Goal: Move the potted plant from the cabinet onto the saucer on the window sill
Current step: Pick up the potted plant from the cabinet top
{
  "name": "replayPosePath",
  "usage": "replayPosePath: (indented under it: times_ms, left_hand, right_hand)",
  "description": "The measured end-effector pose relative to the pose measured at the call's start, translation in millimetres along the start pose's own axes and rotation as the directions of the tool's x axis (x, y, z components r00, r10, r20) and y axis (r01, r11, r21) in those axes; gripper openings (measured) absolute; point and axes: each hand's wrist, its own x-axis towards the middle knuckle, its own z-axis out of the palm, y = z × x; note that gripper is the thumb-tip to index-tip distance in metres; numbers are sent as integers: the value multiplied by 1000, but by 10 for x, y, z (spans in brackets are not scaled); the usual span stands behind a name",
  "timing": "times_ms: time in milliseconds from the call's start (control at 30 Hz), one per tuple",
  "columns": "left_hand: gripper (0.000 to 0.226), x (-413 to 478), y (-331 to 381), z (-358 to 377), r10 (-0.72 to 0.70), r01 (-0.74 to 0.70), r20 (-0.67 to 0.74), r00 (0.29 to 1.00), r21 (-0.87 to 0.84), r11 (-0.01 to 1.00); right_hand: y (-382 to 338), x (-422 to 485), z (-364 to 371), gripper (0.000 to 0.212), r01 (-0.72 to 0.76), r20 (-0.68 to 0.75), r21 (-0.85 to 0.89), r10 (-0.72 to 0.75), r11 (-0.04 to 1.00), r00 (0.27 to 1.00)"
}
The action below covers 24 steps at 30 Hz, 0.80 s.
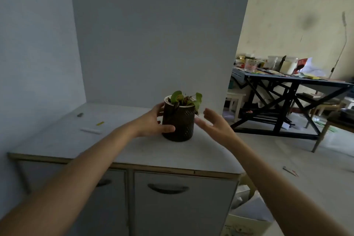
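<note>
A small potted plant (181,120) in a dark textured pot with a pale inner rim and a few green leaves stands on the white cabinet top (134,151), near its right end. My left hand (153,120) wraps the pot's left side, thumb across the front and fingers behind. My right hand (214,122) hovers just right of the pot, fingers spread, a small gap between palm and pot. No saucer or window sill is in view.
A white stick (91,130), a yellow bit (100,123) and a small grey piece (80,114) lie on the cabinet's left part. Walls close in behind and left. A cluttered dark trestle table (287,82) stands at the right, and a box (247,214) sits on the floor.
</note>
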Motion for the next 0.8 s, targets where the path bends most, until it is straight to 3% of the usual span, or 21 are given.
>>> replayPosePath:
  times_ms: [100, 300, 433, 567, 800]
  left_hand:
    - [125, 49, -11, 96, -51, 51, 5, 999, 28, 998]
    - [132, 131, -90, 166, -24, 22, 19, 1000, 106, 994]
    - [111, 136, -155, 133, 14, -23, 58, 998, 156, 987]
    - [117, 134, -163, 125, 19, -28, 56, 998, 158, 987]
    - [112, 138, -194, 128, 53, -56, 33, 998, 117, 992]
  right_hand:
    - [63, 8, 45, 109, -46, 66, -107, 53, 993, 996]
    - [10, 139, 252, 96, -13, 145, -208, 44, 978, 989]
    - [-15, 182, 338, 114, 31, 136, -230, 0, 973, 991]
    - [20, 235, 351, 129, 30, 153, -326, 21, 945, 988]
    - [34, 239, 368, 127, 26, 126, -332, 17, 943, 992]
